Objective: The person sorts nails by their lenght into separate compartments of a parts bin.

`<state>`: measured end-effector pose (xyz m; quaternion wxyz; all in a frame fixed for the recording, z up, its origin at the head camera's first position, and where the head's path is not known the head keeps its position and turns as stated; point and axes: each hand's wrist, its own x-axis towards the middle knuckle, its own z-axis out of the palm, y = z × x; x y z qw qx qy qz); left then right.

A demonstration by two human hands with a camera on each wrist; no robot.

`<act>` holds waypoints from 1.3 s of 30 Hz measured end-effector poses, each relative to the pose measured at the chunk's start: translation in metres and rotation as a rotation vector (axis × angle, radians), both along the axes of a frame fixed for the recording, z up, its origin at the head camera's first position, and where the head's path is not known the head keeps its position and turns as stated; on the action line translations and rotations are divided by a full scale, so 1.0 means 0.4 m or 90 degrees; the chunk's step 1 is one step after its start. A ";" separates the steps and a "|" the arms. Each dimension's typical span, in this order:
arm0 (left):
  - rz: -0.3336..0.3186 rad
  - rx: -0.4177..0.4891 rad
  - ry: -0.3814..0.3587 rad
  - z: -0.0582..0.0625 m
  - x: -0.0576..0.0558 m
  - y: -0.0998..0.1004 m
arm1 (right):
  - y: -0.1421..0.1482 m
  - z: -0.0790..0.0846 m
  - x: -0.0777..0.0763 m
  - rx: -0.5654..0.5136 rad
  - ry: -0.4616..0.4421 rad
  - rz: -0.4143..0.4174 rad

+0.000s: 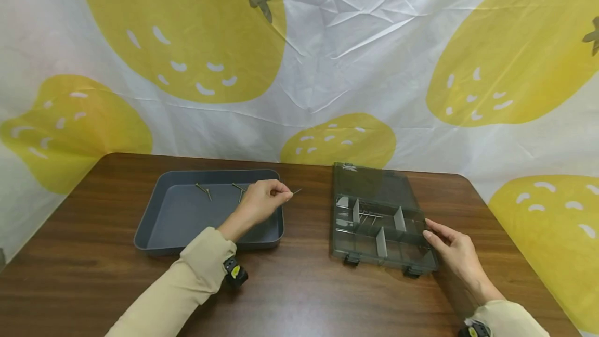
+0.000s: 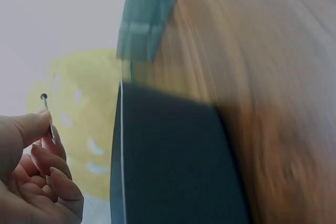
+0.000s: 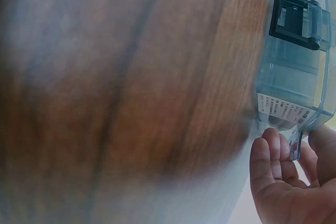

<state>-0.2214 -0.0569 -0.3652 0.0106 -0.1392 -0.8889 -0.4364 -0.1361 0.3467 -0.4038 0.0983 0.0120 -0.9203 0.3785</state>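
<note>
My left hand (image 1: 262, 203) is raised over the right end of a grey tray (image 1: 164, 217). Between thumb and forefinger it pinches a thin screw (image 2: 47, 111), whose round dark head points up in the left wrist view. Several more screws (image 1: 203, 188) lie in the tray's far part. To the right, a clear grey compartment box (image 1: 381, 243) has its lid (image 1: 374, 186) laid back. Silver screws (image 1: 369, 216) lie in one of its far compartments. At the box's right side, my right hand (image 1: 456, 256) grips the edge, thumb and fingers on either side of it.
Both containers stand on a brown wooden table (image 1: 304, 285), with a strip of tabletop between them. Black latches (image 1: 352, 259) stick out from the box's near side. Behind the table hangs a white cloth (image 1: 327, 66) with yellow fruit shapes.
</note>
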 end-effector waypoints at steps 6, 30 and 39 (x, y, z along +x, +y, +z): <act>-0.021 0.022 -0.001 0.005 0.012 0.073 | 0.001 -0.001 -0.002 -0.003 0.004 -0.004; -0.095 0.077 -0.012 -0.010 0.021 0.284 | 0.004 -0.005 -0.005 0.005 0.009 -0.009; -0.076 0.066 0.003 -0.027 0.026 0.332 | 0.000 -0.005 -0.003 -0.004 0.004 -0.008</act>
